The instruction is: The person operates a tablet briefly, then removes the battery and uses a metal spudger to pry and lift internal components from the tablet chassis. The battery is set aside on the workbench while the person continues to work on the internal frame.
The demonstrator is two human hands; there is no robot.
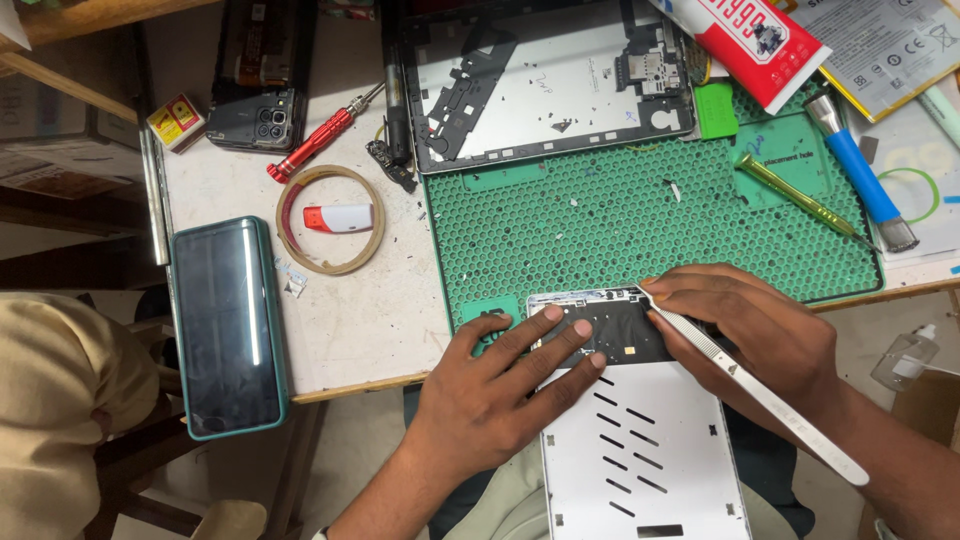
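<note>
You work under bright, even light from above; shadows beside your hands [640, 370] are short and soft. Glare streaks the dark phone screen [228, 325] and the silver tweezers [760, 395]. Focus stays sharp across the counter [350, 320], with slight wide-angle stretching at the edges.

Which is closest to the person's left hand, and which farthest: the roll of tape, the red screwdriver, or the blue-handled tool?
From the left hand, in the head view:
1. Roll of tape, up and to its left on the white table.
2. Red screwdriver, beyond the tape, farther up.
3. Blue-handled tool, far across on the right, past the green mat.
</note>
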